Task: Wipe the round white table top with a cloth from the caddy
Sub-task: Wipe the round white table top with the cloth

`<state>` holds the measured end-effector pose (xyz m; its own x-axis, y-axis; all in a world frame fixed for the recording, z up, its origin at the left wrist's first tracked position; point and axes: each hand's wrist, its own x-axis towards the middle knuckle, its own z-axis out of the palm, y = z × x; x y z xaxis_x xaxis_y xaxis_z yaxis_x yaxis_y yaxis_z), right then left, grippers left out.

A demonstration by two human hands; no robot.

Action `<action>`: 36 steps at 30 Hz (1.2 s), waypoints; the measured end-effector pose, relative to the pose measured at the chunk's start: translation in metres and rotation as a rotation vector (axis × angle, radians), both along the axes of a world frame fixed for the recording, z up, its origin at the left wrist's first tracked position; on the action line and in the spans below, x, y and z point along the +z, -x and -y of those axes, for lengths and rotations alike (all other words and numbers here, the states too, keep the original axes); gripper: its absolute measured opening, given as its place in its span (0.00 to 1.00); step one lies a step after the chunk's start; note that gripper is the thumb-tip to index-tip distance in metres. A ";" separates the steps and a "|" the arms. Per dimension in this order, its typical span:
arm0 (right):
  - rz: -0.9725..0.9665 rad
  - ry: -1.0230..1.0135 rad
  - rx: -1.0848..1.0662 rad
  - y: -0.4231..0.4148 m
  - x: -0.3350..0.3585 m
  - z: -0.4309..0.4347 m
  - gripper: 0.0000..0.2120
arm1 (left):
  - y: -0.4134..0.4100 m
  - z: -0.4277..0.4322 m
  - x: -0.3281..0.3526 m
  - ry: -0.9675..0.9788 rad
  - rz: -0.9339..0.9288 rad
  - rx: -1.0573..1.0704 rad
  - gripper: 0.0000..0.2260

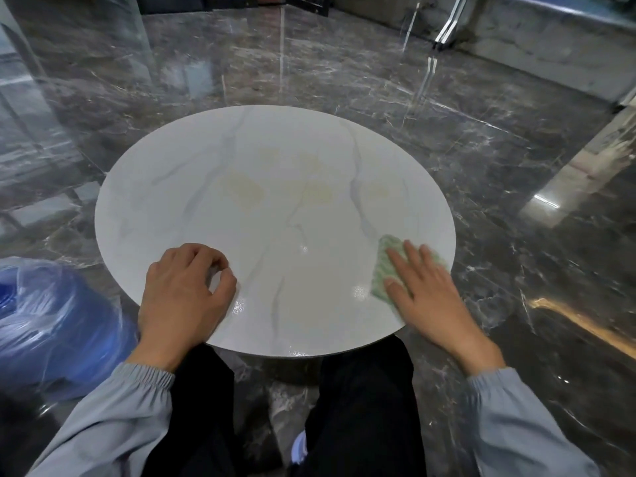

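Head view, left to right: a blue rounded container wrapped in crinkled clear plastic stands on the glossy dark veined marble floor, beside the round white table top with faint grey veining. On the table's near edge the left hand rests with fingers curled under and thumb near the forefinger, seemingly holding nothing. Near the right rim the right hand lies flat, fingers straight and slightly spread, pressing a pale green-and-white textured cloth that lies beneath fingers and thumb, its far corner and left edge showing beyond them.
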<state>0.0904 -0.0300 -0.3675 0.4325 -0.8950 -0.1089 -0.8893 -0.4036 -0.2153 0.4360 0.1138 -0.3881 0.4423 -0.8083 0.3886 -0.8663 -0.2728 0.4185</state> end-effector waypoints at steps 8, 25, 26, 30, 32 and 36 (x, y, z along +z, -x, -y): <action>-0.019 0.144 0.233 -0.089 -0.011 -0.082 0.34 | 0.001 0.001 -0.001 0.010 0.014 0.016 0.08; -0.061 0.047 -0.006 -0.016 -0.006 -0.017 0.28 | 0.001 0.001 -0.004 0.055 0.036 0.016 0.07; -0.091 0.088 0.052 -0.032 -0.007 -0.029 0.28 | 0.002 0.001 -0.004 0.049 0.034 0.018 0.07; 0.014 0.193 0.313 -0.112 -0.020 -0.110 0.29 | 0.001 0.001 -0.004 0.028 0.036 0.010 0.07; 0.074 0.227 0.381 -0.142 -0.024 -0.142 0.28 | -0.001 0.000 -0.003 0.021 0.022 -0.004 0.07; 0.130 0.252 0.464 -0.139 -0.028 -0.144 0.26 | -0.004 -0.001 -0.003 0.030 -0.008 -0.015 0.07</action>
